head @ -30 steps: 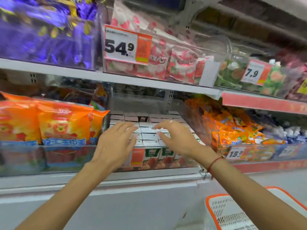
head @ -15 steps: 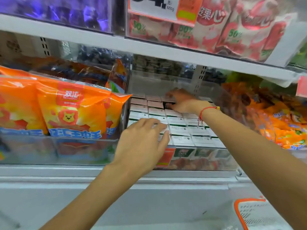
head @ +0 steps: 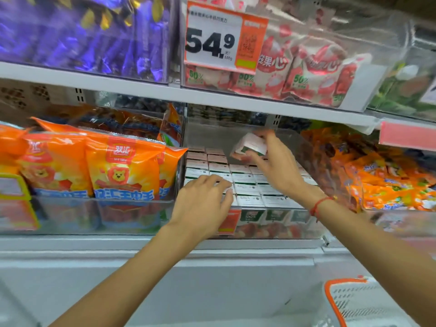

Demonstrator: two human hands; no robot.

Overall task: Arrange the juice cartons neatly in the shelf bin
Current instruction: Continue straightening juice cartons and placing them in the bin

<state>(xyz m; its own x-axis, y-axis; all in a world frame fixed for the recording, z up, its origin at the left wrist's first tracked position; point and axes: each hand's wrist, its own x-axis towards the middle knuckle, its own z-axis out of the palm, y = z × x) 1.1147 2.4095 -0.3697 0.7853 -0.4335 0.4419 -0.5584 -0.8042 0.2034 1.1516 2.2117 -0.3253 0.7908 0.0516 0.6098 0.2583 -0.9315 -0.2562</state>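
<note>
A: Why is the right hand [head: 276, 166] up at the back of the shelf bin [head: 278, 226]?

B: Its fingers [head: 266, 135] are curled round one small carton [head: 251, 145], held tilted just above the back rows. I'd judge it was lifted so it can be set down square with the rest.

A: And the left hand [head: 203, 204]?

B: It holds nothing. The fingers lie fairly straight, flat on the tops of the front cartons, likely steadying the rows while the other hand works.

A: Where do the other juice cartons [head: 243, 182] sit?

B: Packed upright in tight rows, below and between both sets of fingers, filling the clear bin from the front wall back. Whether a gap waits under the lifted one, I cannot tell; the hand hides that spot.

A: Anything in the way?

B: The upper shelf [head: 165, 92] runs close above the right fingers, so there's little headroom. Orange snack bags [head: 122, 168] crowd the bin just left of the left fingers, more orange packets [head: 387, 182] lie right of the right wrist. A price tag [head: 224, 37] hangs above, and a white basket with an orange rim [head: 330, 300] sits low right.
</note>
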